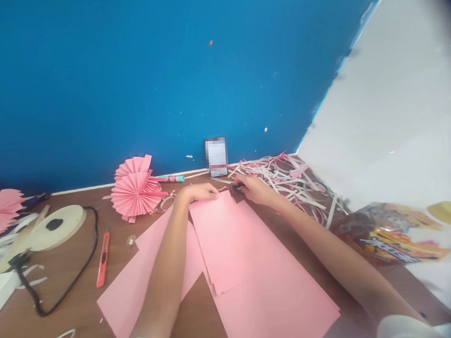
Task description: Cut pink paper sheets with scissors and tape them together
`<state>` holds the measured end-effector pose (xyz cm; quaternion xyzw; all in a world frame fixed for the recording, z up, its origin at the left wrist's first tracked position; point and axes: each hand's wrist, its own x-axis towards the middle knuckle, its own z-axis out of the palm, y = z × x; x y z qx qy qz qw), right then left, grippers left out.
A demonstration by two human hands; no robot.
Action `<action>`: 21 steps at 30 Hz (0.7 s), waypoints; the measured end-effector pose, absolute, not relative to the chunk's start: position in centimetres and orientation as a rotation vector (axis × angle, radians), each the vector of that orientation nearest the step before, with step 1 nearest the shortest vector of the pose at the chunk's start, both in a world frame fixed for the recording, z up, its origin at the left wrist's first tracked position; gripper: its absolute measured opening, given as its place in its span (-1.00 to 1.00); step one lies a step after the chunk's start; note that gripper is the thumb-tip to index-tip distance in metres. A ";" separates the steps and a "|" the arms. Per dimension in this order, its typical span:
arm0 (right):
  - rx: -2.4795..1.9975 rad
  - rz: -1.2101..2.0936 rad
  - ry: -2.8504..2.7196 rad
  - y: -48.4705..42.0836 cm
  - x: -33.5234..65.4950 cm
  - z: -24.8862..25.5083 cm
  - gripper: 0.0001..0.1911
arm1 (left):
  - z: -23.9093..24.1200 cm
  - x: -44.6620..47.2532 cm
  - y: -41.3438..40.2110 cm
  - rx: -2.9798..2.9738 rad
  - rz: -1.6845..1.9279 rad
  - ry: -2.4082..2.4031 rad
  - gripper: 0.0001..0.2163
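Note:
Smaller pink paper sheets (pixel 224 244) lie over a large pink sheet (pixel 277 287) in front of me. At the far edge of the smaller sheets, my left hand (pixel 201 191) is closed with its fingertips on the paper. Just right of that edge, my right hand (pixel 254 188) is closed around a small black object (pixel 237 186), mostly covered by the fingers; I cannot make out its kind. More pink paper (pixel 140 274) lies under and beside my left forearm.
Pleated pink paper fans (pixel 138 193) and a glue stick (pixel 173 179) lie back left. A red box cutter (pixel 103 261) and black cable (pixel 95 246) are at left. A phone (pixel 217 158) leans on the wall. Paper strips (pixel 286 178) pile back right, near a snack bag (pixel 395 233).

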<state>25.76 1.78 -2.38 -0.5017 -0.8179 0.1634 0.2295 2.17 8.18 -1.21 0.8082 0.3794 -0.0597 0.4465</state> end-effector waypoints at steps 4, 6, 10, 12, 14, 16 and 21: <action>-1.389 0.354 -2.214 1.6 25.5 -2.1 -0.73 | -1.0 2.4 8.1 2.010 -0.266 0.900 -0.75; -1.389 0.375 -2.203 1.5 25.5 -1.9 -0.70 | -0.9 2.7 8.0 1.994 -0.304 0.846 -0.76; -1.385 0.410 -2.197 1.5 25.5 -1.9 -0.61 | -0.9 2.8 7.9 1.873 -0.307 0.813 -0.67; -1.374 0.389 -2.216 1.6 25.6 -2.0 -0.60 | -1.1 2.2 8.2 1.794 -0.238 0.833 -0.62; -1.367 0.367 -2.241 1.8 25.7 -2.1 -0.60 | -1.3 1.3 8.6 1.755 -0.102 0.857 -0.63; -1.374 0.349 -2.259 1.9 25.8 -2.2 -0.60 | -1.3 0.5 8.9 1.719 0.087 0.901 -0.67; -1.401 0.248 -2.306 1.6 25.7 -2.2 -0.60 | -0.4 0.6 8.9 1.562 0.585 1.116 -0.69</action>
